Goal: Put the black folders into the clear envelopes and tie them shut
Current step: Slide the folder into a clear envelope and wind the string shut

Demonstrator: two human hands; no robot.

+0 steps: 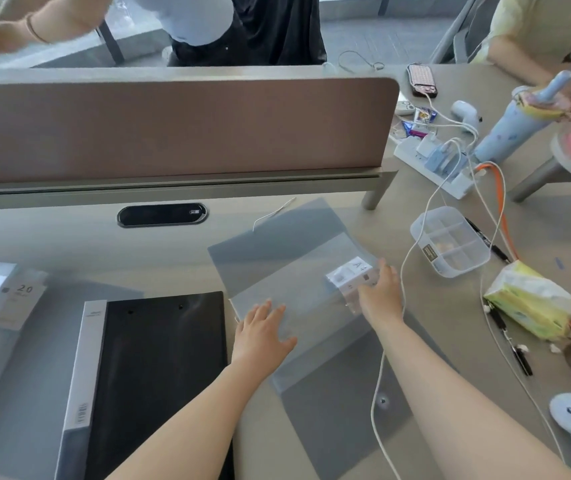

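Right now both hands are on the clear envelope (287, 271), which lies flat on the desk (69, 244) just right of the black folder (159, 375). The left hand (263, 329) rests palm-down on the envelope's near left part, fingers spread and straight, pressing the plastic. The right hand (379, 289) reaches to the envelope's right edge, fingers curled round the white label (351, 277) and the plastic there, holding it. The envelope's flap is open toward the partition (173, 129), and a thin white string (273, 213) trails off its far corner. The black folder sits outside any envelope, its grey spine to the left. Another envelope lies under the forearms at the near edge. Off to the right: a clear plastic organiser box (450, 240), a tissue pack (526, 299) and a white cable (402, 271).
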